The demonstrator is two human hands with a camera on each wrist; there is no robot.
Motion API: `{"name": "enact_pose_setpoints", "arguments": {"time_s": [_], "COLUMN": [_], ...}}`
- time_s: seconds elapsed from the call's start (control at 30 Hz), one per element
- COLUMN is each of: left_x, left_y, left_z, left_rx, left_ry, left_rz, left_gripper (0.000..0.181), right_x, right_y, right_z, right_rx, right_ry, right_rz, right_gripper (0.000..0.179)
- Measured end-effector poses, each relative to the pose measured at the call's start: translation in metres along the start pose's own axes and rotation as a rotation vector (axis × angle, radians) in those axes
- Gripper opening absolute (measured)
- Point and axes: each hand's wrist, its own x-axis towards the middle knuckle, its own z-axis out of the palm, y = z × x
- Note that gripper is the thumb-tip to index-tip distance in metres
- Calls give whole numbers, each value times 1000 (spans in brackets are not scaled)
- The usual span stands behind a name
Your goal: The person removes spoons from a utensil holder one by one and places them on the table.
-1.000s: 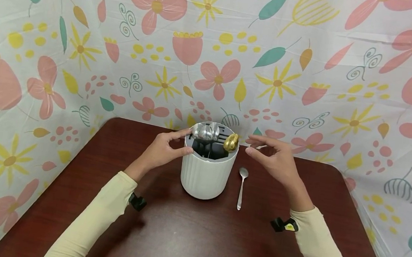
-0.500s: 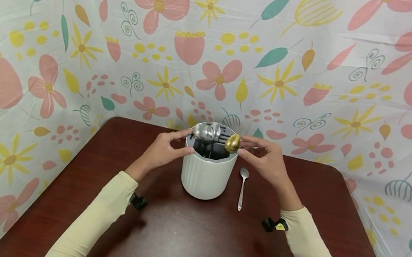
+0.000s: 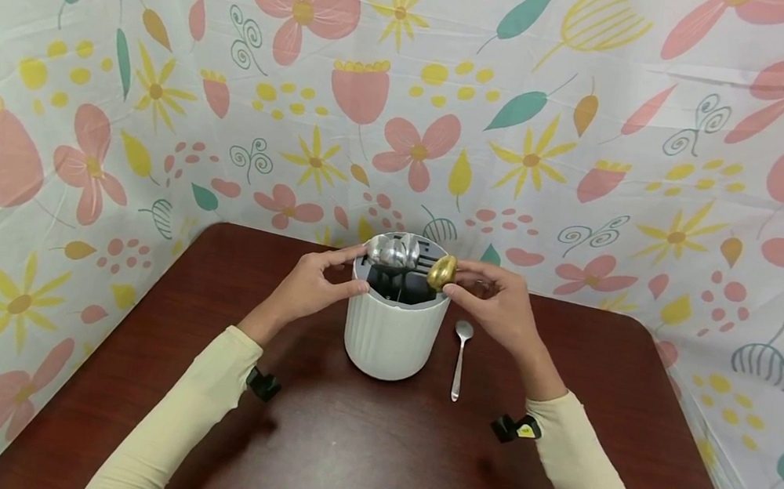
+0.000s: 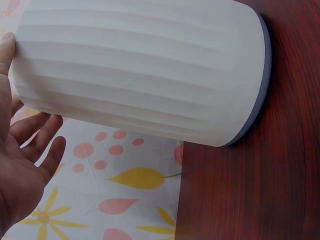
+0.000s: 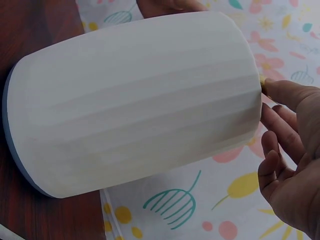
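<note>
In the head view, a white ribbed cutlery holder (image 3: 389, 347) with a dark slotted top stands upright on the table. Several silver spoons (image 3: 391, 252) stick up from its left side, bowls on top. A gold spoon (image 3: 442, 271) shows its bowl at the right rim; its handle is hidden inside. My left hand (image 3: 313, 288) grips the holder's left rim, thumb in front and index finger farther back. With thumb and index finger, my right hand (image 3: 499, 306) pinches the gold spoon's bowl. In the right wrist view, the holder's wall (image 5: 135, 105) hides most of that spoon.
A small silver spoon (image 3: 460, 357) lies on the dark red-brown table (image 3: 344, 445), right of the holder. Behind the table hangs a flower-printed cloth (image 3: 422, 82), close to the holder's back.
My right hand has moved left from beside the holder to the gold spoon and taken hold of its bowl. The left hand has stayed at the rim.
</note>
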Motion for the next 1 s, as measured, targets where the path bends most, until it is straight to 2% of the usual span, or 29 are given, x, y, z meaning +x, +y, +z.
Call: {"name": "enact_pose_setpoints", "arguments": {"time_s": [0.27,0.7,1.0], "left_x": [0,0,0], "left_y": [-1,0,0], "left_z": [0,0,0], "left_rx": [6,-7,-6], "left_ry": [2,1,-3], "left_rz": [1,2,-1], "left_gripper": [63,62,63], "right_x": [1,3,4], "right_y": [-2,-3,-4], "right_z": [1,4,5], "right_rx": [-64,-19,15], "right_ry": [0,-23,-44], "right_rz": [4,-37,-29], "right_gripper": [39,33,31]}}
